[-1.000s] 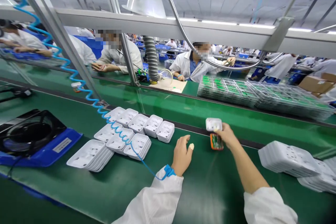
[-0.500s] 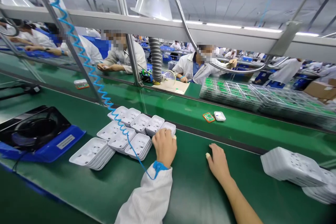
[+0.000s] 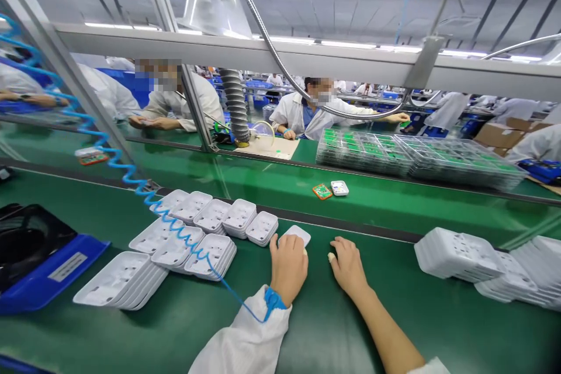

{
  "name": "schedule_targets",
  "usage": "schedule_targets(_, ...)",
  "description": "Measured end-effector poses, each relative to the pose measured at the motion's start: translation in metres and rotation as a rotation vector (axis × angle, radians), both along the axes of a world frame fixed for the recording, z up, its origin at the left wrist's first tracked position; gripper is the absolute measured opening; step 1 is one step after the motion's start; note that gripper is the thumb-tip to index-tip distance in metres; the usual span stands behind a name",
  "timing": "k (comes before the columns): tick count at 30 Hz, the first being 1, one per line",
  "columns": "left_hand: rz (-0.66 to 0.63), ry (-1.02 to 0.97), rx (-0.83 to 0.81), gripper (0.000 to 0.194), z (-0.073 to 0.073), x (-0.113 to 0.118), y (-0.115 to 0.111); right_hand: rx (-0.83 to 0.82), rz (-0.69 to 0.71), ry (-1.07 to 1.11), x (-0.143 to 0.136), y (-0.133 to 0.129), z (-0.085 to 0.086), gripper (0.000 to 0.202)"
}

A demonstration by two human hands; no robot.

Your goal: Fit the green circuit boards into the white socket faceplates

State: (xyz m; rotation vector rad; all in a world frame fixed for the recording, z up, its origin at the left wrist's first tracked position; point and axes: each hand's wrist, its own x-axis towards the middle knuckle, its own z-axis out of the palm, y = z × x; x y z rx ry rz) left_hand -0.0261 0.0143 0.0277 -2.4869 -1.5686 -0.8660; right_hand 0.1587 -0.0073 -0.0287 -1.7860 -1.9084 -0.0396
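The left hand (image 3: 289,272), a blue strap (image 3: 273,299) at its wrist, has its fingers curled on the near edge of a white shell (image 3: 300,234), grasping it over the green bench (image 3: 322,321). The right hand (image 3: 349,264) is released, fingers loosely bent, just beside it and apart from the shell. Left of the shell are stacks (image 3: 210,254) of white shells, with a coiled blue cord (image 3: 131,172) crossing in front; a black fan (image 3: 30,245) lies farther left. More stacks (image 3: 456,251) stand at right. Beyond the rail (image 3: 372,232), an orange-edged board (image 3: 322,191) lies beside a small white case (image 3: 339,188).
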Motion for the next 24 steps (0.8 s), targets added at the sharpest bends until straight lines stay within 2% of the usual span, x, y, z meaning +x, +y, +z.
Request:
schedule_targets(4, -0.001, 0.089, -0.061, 0.012, -0.016, 0.008, 0.004, -0.045, -0.003, 0.018, 0.000, 0.000, 0.003, 0.030)
schedule_targets(8, 0.025, 0.082, -0.052, 0.021, -0.019, 0.009, 0.007, -0.041, -0.011, 0.041, -0.002, -0.001, 0.006, 0.029)
schedule_targets(11, -0.124, 0.012, -0.036, 0.031, -0.020, 0.019, -0.004, -0.025, 0.005, 0.080, -0.005, -0.002, 0.009, 0.029)
schedule_targets(13, -0.289, -0.024, -0.110, 0.029, -0.023, 0.028, -0.014, -0.021, 0.037, 0.118, -0.007, -0.003, 0.010, 0.032)
schedule_targets(15, -0.401, -0.040, -0.214, 0.027, -0.028, 0.037, -0.021, -0.026, 0.064, 0.145, -0.009, -0.002, 0.009, 0.034)
schedule_targets(18, -0.429, -0.037, -0.296, 0.029, -0.033, 0.044, -0.023, -0.031, 0.070, 0.156, -0.010, -0.001, 0.005, 0.033)
schedule_targets(24, -0.415, 0.022, -0.287, 0.037, -0.034, 0.047, -0.016, -0.022, 0.073, 0.193, -0.007, 0.003, 0.000, 0.027)
